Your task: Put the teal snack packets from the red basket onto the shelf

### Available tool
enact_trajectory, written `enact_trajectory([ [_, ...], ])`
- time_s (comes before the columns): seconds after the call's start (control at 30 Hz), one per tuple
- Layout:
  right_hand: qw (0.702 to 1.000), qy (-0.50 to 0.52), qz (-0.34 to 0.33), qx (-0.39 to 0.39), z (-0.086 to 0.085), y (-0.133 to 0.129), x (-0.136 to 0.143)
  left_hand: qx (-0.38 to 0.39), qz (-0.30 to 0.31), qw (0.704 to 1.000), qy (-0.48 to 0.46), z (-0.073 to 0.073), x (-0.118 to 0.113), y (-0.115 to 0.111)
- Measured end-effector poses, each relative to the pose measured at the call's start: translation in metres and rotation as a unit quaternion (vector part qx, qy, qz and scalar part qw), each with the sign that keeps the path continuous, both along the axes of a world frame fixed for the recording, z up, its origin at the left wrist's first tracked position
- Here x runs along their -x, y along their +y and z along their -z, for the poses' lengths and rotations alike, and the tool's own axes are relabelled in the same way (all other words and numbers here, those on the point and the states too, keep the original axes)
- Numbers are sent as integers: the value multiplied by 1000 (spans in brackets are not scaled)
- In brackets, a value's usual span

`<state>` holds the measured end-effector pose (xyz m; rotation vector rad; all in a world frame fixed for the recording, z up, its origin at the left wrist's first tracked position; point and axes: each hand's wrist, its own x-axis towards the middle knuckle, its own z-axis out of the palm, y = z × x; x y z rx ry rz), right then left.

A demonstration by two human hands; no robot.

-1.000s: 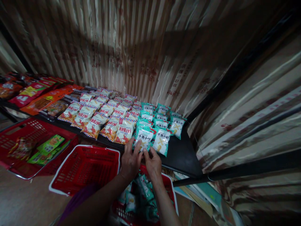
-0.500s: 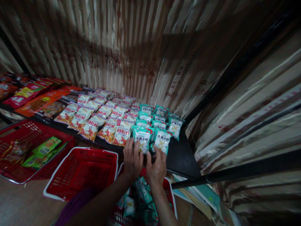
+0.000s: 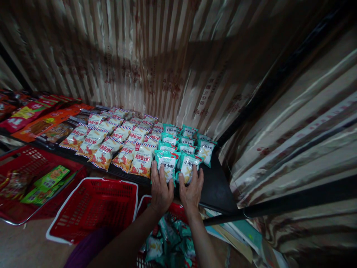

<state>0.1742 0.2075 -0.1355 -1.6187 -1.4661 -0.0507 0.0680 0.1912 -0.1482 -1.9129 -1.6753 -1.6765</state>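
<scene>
Two teal and white snack packets stand side by side in the front row of the black shelf [image 3: 216,190]. My left hand [image 3: 161,188] grips the lower part of the left packet [image 3: 167,160], its fingers along the left edge and front, thumb toward the right. Around the right packet [image 3: 187,163] my right hand [image 3: 192,188] has its thumb at the left side and fingers at the right side. Behind them are rows of like teal packets [image 3: 187,140], and one more packet [image 3: 205,150] leans at the right end.
White and orange snack packets [image 3: 90,140] fill the shelf to the left, then larger orange bags [image 3: 36,126]. Below are a red basket [image 3: 95,208], another with green packets [image 3: 46,184], and a basket [image 3: 143,201] of teal packets. A dark metal post [image 3: 242,111] rises at right.
My right hand has moved slightly right, its fingers now spread around the right packet. My left hand has shifted a little on the left packet. The view has moved slightly.
</scene>
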Motion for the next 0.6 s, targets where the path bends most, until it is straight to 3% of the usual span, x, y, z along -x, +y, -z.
enact_trajectory([
  [0.43,1000,2,7,25,4,3,1,-27,-12,1000,-7,2,0,7],
  [0.6,999,-35,19,2,7,1,1,-38,-13,999,11,5,3,7],
])
